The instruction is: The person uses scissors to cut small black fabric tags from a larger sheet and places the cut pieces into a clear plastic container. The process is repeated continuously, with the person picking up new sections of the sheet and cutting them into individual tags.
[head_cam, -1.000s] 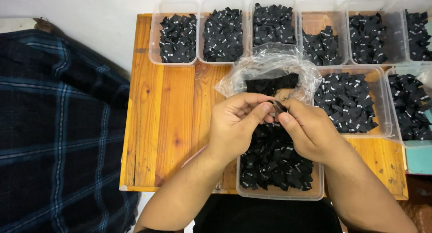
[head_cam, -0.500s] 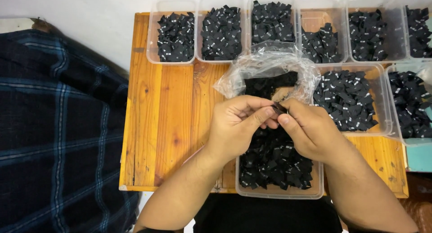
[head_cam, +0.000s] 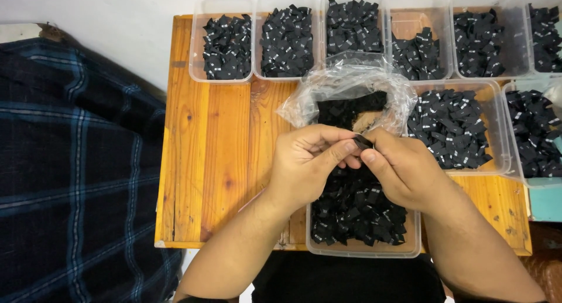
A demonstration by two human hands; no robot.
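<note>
My left hand and my right hand meet over the table's middle, both pinching one small black fabric label between fingertips. Right below them stands a clear plastic tub heaped with the same black labels. Just behind my hands lies a crumpled clear plastic bag holding more black labels.
A wooden table carries a back row of several clear tubs of black labels and two more tubs at the right. A dark blue plaid cloth lies left of the table. A teal object sits at the right edge.
My hands have stayed together on the label, with only slight finger movement. Nothing else has moved.
</note>
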